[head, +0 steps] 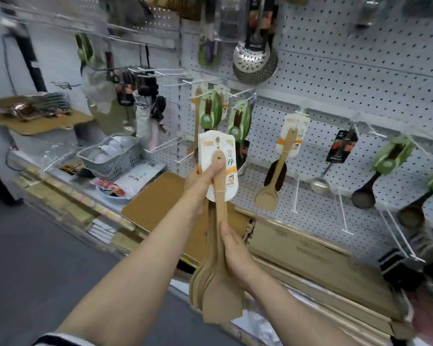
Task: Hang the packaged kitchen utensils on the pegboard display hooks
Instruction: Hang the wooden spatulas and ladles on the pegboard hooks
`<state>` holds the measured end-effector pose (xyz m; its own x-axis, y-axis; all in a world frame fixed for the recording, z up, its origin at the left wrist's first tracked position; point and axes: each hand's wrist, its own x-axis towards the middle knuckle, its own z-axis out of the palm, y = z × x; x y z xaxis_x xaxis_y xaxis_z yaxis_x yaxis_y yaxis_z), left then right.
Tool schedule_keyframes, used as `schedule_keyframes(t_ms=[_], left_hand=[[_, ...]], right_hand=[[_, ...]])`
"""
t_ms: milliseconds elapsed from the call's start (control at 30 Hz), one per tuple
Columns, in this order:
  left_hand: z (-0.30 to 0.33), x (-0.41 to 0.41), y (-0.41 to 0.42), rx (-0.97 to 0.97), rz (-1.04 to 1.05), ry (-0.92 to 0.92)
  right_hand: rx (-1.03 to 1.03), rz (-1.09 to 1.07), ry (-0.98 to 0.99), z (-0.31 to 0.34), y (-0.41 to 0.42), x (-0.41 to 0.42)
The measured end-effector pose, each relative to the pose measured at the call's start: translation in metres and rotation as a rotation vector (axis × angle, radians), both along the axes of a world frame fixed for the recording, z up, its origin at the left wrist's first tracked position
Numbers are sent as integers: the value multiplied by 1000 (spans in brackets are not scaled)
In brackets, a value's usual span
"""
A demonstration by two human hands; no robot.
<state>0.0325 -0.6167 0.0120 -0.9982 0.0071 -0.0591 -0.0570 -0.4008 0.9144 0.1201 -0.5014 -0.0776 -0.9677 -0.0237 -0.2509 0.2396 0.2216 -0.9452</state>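
I hold a bundle of several wooden spatulas [216, 293] on white header cards [216, 153] upright in front of the white pegboard [335, 78]. My left hand [205, 179] pinches the cards near the top, thumb on the front spatula's handle. My right hand [235, 255] grips the handles lower down, just above the blades. An empty white hook [160, 144] juts out just left of the cards. One matching spatula [278, 171] hangs on a hook to the right.
Green-carded dark spoons [238, 121], a steel ladle [319, 182] and skimmers [255, 61] hang on the board. More bare hooks [343, 213] stick out at lower right. Cardboard boxes [298, 248] lie on the shelf below; a grey basket [113, 158] stands at left.
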Motion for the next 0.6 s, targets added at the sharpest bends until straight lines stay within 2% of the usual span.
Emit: schedule_keyframes(t_ms=[433,600], left_hand=[[4,-50,-350,28,371,-22],[2,-69,-462,7,454,-55]], right_hand=[[38,299,20,24,-339,-80],[-37,364,13,17,-450,-108]])
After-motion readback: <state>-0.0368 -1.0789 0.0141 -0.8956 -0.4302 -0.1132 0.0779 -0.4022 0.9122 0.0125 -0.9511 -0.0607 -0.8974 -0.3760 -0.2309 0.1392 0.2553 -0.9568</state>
